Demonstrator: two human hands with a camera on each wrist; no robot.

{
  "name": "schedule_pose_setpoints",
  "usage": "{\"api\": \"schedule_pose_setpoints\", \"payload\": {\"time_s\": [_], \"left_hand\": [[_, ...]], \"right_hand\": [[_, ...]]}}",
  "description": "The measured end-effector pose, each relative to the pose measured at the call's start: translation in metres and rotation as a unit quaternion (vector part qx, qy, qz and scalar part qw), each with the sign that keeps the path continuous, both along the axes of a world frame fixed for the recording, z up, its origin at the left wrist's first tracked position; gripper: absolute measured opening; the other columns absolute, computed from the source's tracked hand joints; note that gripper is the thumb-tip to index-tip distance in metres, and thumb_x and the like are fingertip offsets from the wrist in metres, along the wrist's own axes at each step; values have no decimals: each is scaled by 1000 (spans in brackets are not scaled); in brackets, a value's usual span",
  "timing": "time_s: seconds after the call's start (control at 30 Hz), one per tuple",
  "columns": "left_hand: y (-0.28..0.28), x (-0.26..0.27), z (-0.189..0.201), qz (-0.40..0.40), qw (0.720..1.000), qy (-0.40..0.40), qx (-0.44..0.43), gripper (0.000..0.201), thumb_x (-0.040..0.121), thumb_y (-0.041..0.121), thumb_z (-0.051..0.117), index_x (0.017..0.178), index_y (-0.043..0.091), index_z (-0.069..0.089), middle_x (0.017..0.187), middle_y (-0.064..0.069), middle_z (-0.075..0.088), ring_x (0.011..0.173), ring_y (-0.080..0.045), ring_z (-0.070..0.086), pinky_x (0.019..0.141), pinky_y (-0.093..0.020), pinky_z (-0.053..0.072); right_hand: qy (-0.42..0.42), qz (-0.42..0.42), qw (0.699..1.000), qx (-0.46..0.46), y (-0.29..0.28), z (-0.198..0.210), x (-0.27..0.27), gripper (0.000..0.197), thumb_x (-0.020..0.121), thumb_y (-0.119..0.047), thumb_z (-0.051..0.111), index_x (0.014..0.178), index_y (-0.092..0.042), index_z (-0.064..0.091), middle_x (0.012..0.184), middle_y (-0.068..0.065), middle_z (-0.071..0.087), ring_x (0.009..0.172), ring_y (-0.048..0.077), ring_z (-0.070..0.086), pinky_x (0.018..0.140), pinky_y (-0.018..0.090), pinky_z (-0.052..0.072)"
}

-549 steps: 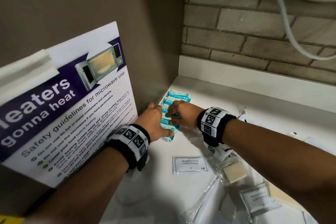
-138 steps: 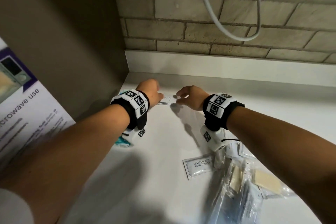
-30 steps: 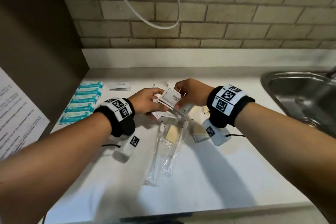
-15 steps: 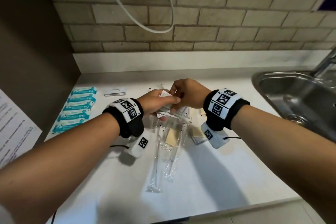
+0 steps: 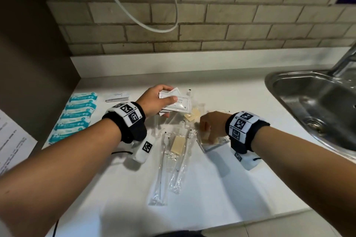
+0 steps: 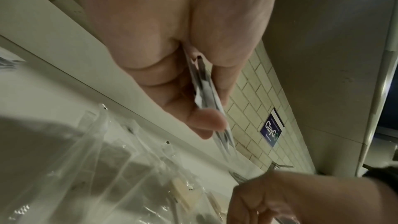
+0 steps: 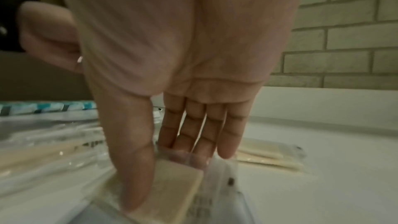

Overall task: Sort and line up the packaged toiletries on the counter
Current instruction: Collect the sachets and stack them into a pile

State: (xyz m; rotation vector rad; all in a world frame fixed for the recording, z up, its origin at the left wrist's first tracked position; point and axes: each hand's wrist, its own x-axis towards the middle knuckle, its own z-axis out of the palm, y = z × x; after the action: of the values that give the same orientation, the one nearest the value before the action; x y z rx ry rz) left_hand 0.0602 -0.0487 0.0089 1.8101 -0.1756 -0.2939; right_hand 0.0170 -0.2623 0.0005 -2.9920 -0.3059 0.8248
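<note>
The white counter (image 5: pixel 231 188) carried a row of teal packets (image 5: pixel 77 113) side by side along its 9 o'clock edge, with a small stack of white sachets (image 5: pixel 117 96) just beside the row's far end, near 11 o'clock. Overlapping clear packs (image 5: pixel 165 169) of long sticks and cream soap bars (image 5: pixel 178 145) lay around the middle. A steel sink (image 5: pixel 300 90) sat in the counter at 2 o'clock.

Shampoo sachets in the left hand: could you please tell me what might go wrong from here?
The left hand pinches the shampoo sachets in a loose fan, so one could slip out. The right hand pinches a wrapped soap bar lying on another sachet; lifting it may drag that sachet askew.
</note>
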Motion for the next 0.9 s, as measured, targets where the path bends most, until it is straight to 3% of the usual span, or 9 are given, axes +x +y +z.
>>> {"api": "schedule_pose_setpoints", "payload": {"time_s": [0.1,0.23,0.3,0.43,0.5,0.6,0.67,0.77,0.9], "left_hand": [[-8,-4,-3,-15,1000,1,22,36,90,12,68,124,12,56,113,-14,68,86,-33,71,65,-42,61],[-17,-11,-4,-24,999,1,26,37,90,15,68,125,12,56,111,-9,67,88,-26,71,59,-34,62],[-20,-12,-6,-25,999,3,29,37,90,16,68,125,12,56,113,-7,66,92,-27,71,61,-36,62],[-20,-16,-8,-21,999,11,31,37,89,16,69,124,13,56,114,-13,67,91,-25,70,59,-35,61],[-19,-17,-11,-13,999,18,31,36,89,16,69,123,14,57,113,-13,68,92,-24,70,59,-35,61],[-20,-20,-14,-1,999,32,33,34,89,18,69,121,18,58,113,-13,68,98,-28,70,65,-39,62],[-21,-22,-14,4,999,42,28,32,90,17,69,119,20,59,111,-14,69,93,-26,70,60,-34,61],[-24,-26,-13,3,999,43,24,33,90,16,68,122,17,58,110,-13,70,89,-23,70,58,-32,60],[-25,-32,-13,3,999,44,20,35,90,18,69,123,17,57,109,-13,70,89,-22,71,57,-31,58]], "right_hand": [[-41,6,998,43,-1,5,8,23,82,-20,69,103,-13,65,105,0,64,95,19,58,85,27,47],[-103,-35,987,116,-7,15,28,22,80,-8,71,101,-15,67,103,0,66,91,16,57,71,23,44],[-128,-55,981,135,-11,14,36,24,81,-7,70,102,-17,65,106,1,66,95,20,61,73,27,47],[-158,-76,973,150,-16,1,35,56,74,-13,78,123,-17,51,116,1,55,107,22,53,84,32,48],[-179,-53,969,162,-17,-3,24,48,71,-14,77,113,-16,54,109,2,57,103,23,54,83,33,49],[-82,19,993,78,-16,-5,2,26,75,-19,68,96,-18,54,94,-2,59,91,21,57,80,30,51],[-26,54,998,-7,-15,-8,-11,33,75,-27,71,102,-19,54,99,-4,60,91,18,55,82,28,49],[-37,57,997,-29,-15,-14,-15,49,75,-29,74,117,-17,50,110,0,58,91,17,52,79,25,47],[-45,30,998,-40,-14,-18,-16,51,71,-27,78,116,-17,56,111,0,64,97,22,61,78,30,51]]}}
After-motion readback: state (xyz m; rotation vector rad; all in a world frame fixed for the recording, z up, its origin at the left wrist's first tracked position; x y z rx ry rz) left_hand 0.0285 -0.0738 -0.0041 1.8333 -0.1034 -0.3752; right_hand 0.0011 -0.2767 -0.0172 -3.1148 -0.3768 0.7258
